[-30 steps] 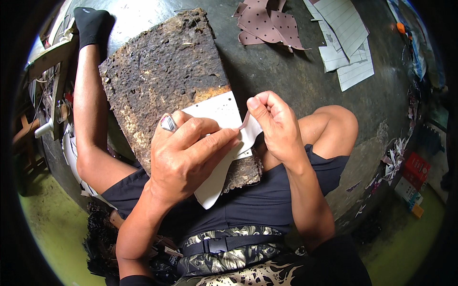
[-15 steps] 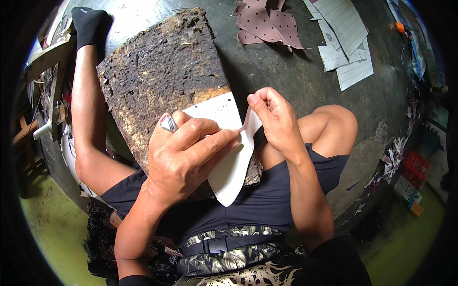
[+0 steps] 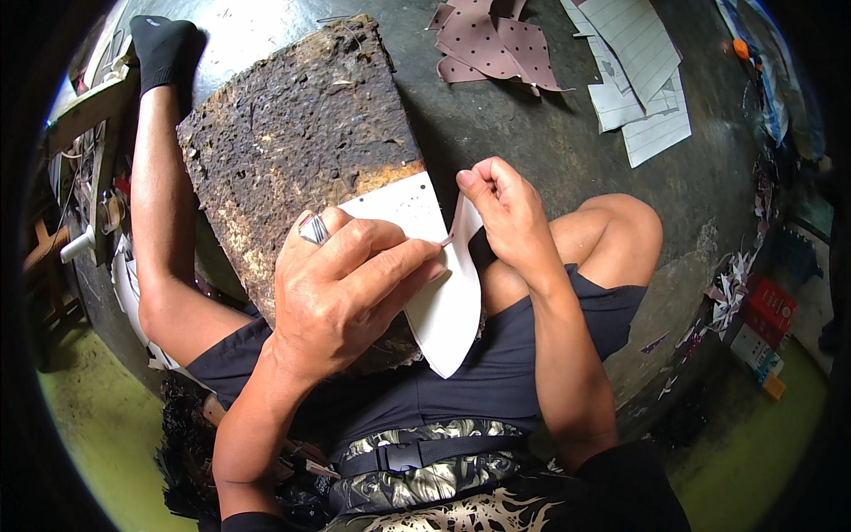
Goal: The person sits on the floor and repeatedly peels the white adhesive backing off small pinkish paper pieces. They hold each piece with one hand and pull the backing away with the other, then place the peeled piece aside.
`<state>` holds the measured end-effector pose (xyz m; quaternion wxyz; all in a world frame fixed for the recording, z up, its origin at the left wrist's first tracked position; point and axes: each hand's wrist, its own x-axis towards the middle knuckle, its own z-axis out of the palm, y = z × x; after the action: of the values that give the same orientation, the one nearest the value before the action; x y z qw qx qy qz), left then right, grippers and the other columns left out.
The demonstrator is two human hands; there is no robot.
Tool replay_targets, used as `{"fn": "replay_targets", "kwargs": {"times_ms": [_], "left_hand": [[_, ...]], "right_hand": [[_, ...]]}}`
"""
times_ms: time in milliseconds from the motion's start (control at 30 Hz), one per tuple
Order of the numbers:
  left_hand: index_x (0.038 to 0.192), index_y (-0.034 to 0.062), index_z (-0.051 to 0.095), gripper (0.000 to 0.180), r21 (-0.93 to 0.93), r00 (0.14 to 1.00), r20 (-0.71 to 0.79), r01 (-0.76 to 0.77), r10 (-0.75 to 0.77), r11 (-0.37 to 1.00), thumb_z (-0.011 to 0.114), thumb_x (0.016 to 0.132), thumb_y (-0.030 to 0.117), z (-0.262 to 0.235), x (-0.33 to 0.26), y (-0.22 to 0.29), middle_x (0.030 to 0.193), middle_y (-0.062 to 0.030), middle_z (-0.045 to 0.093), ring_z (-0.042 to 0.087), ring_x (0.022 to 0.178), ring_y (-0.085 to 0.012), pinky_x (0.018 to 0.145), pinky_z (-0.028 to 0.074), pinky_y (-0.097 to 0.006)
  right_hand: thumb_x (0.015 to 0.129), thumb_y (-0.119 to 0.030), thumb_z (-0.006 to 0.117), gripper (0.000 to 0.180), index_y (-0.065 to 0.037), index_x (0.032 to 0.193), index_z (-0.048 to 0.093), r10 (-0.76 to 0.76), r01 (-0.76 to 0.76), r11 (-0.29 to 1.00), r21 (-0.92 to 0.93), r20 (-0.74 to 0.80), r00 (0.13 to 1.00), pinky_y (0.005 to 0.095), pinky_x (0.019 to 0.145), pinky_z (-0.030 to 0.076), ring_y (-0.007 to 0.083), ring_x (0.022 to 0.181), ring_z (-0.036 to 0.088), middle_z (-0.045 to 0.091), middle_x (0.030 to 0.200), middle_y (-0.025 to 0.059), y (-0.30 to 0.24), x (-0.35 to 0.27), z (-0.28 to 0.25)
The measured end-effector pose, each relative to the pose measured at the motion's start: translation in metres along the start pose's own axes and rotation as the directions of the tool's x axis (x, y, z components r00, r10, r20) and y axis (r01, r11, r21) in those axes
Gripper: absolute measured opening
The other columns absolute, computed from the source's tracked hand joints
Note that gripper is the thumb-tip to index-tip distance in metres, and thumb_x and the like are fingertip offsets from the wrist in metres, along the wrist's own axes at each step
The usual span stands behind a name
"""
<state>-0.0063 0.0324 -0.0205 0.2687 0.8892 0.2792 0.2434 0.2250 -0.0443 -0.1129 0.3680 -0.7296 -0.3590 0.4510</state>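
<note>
A white pointed piece of thin sheet material (image 3: 449, 328) with a pinkish back lies over the near right edge of a rough, dark-stained board (image 3: 292, 124). A few small dark holes mark its far end. My left hand (image 3: 341, 284), a ring on one finger, bears down on the piece, its fingers bent and the fingertips at the piece's right edge, where a narrow pinkish strip shows. My right hand (image 3: 510, 213) is closed in a pinch on the lifted right side of the piece, beyond the board's edge. What lies under my left palm is hidden.
Dusty-pink dotted cutouts (image 3: 496, 44) lie on the dark floor beyond the board. White lined sheets (image 3: 638, 80) are at the far right. Scraps (image 3: 729, 293) and a red box (image 3: 771, 310) sit at the right, a wooden frame (image 3: 89, 115) at the left.
The near tip of the white piece has swung to the right. My right hand has moved slightly up and left, still pinching; my left hand stays nearly in place.
</note>
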Motion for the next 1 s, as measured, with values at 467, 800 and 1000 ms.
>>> {"fn": "replay_targets", "kwargs": {"times_ms": [467,800,1000], "left_hand": [[0.110,0.0162,0.086,0.030,-0.009,1.000,-0.014,-0.001,0.000,1.000,0.100,0.084,0.016,0.002,0.001,0.001,0.094,0.0019,0.072,0.066,0.078,-0.0208,0.071,0.050,-0.040],[0.108,0.0165,0.085,0.026,0.015,0.999,-0.039,0.006,-0.005,1.000,0.099,0.086,0.017,0.005,0.000,0.002,0.092,0.0024,0.071,0.064,0.077,-0.0202,0.071,0.049,-0.040],[0.108,0.0162,0.085,0.025,0.019,0.999,-0.035,0.017,-0.017,1.000,0.098,0.087,0.017,0.006,-0.002,0.003,0.092,0.0018,0.070,0.064,0.078,-0.0208,0.071,0.048,-0.041]], "right_hand": [[0.116,-0.027,0.074,0.033,0.003,0.104,0.068,-0.067,0.054,0.991,-0.125,-0.098,0.993,0.0445,0.069,0.052,0.0268,0.070,0.061,0.066,0.078,0.0171,0.020,0.009,0.006],[0.114,-0.026,0.075,0.025,-0.001,0.110,0.073,-0.166,0.066,0.943,-0.327,-0.289,0.943,0.0481,0.097,0.055,0.0377,0.107,0.071,0.076,0.115,0.0196,-0.014,0.003,-0.003],[0.113,-0.031,0.077,0.027,-0.004,0.115,0.075,-0.398,0.420,0.888,-0.188,0.144,0.906,0.0506,0.122,0.046,0.0429,0.144,0.059,0.067,0.145,0.0219,-0.058,-0.029,-0.027]]}}
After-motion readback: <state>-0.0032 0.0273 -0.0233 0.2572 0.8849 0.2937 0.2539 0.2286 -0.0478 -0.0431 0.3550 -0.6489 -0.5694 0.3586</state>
